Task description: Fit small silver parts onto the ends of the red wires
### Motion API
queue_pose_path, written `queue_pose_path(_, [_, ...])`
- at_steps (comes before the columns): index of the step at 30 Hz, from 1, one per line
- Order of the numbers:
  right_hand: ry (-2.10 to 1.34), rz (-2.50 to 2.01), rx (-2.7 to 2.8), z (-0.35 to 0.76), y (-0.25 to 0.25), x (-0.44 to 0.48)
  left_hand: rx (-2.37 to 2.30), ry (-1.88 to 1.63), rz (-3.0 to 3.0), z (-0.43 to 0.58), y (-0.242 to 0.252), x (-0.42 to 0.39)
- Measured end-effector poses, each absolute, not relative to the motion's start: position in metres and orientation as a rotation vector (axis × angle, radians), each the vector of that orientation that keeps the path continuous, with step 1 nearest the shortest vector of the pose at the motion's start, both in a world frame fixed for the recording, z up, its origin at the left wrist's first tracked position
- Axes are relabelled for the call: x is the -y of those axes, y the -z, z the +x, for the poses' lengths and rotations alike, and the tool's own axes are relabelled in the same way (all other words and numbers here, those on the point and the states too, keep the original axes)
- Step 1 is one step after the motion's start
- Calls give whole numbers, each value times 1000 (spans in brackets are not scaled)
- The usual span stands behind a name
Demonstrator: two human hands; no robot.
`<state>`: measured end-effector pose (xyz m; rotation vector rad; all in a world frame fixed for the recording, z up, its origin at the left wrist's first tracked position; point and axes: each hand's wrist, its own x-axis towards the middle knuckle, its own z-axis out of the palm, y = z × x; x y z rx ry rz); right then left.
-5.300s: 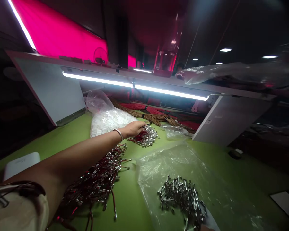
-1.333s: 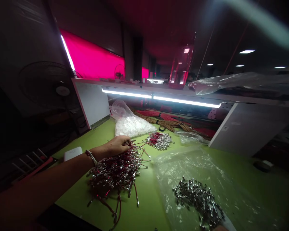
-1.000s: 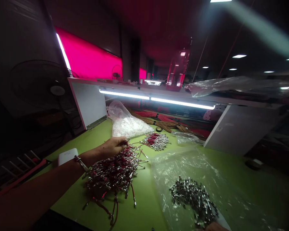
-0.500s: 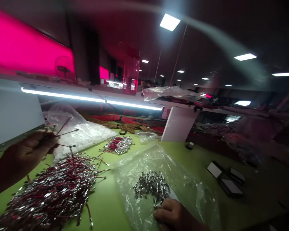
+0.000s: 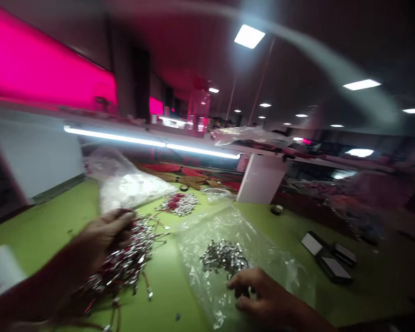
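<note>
My left hand [image 5: 107,235] hovers over the near-left pile of short red wires with metal terminals [image 5: 140,244]. Its fingers are bunched together, and what they hold, if anything, is hidden. To the right, my right hand [image 5: 259,295] is at the near edge of a heap of small metal terminals [image 5: 224,256]. Thumb and fingers of that hand are curved with a gap between them, and no held piece shows. Under the heap lies a flat clear plastic bag [image 5: 207,299] on the green tabletop [image 5: 171,276].
Behind are a smaller wire pile [image 5: 180,204], a bag of white pieces [image 5: 134,189] and bundles of brown and red wire [image 5: 190,179]. A white panel [image 5: 261,180] stands under the lit shelf. Black-and-white blocks [image 5: 335,267] and a tape roll [image 5: 276,210] lie right.
My left hand has moved right and down over the wire pile; the wires it held no longer show. My right hand's fingers have parted beside the terminals. The view has shifted left.
</note>
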<state>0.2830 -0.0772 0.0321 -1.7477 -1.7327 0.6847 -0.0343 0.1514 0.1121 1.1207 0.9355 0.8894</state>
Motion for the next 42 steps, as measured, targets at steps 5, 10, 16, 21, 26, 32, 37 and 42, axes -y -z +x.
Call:
queue_pose_path(5, [-671, -1574, 1507, 232, -47, 64, -787, -621, 987, 5, -85, -85])
queue_pose_path(10, [-787, -1455, 1489, 197, -49, 55, -754, -538, 906, 18, -56, -44])
queue_pose_path(16, [-767, -1418, 1306, 183, -33, 53, -665, -466, 806, 12, -36, -17])
queue_pose_path(21, [-881, -1383, 1135, 179, -27, 53, -629, -387, 692, 8, -20, -2])
queue_pose_path(26, [-956, -1410, 1130, 181, -28, 57, -652, -307, 571, 7, -16, 12])
queue_pose_path(32, [-1303, -1227, 1081, 177, -36, 69, -508, -208, 437, -6, -17, 24])
queue_pose_path(37, [-1426, -1286, 939, 170, -40, 78, -477, -142, 386, -11, -20, 26])
queue_pose_path(42, [-1443, -1291, 845, 163, -32, 84, -438, -201, 319, -8, -16, 29])
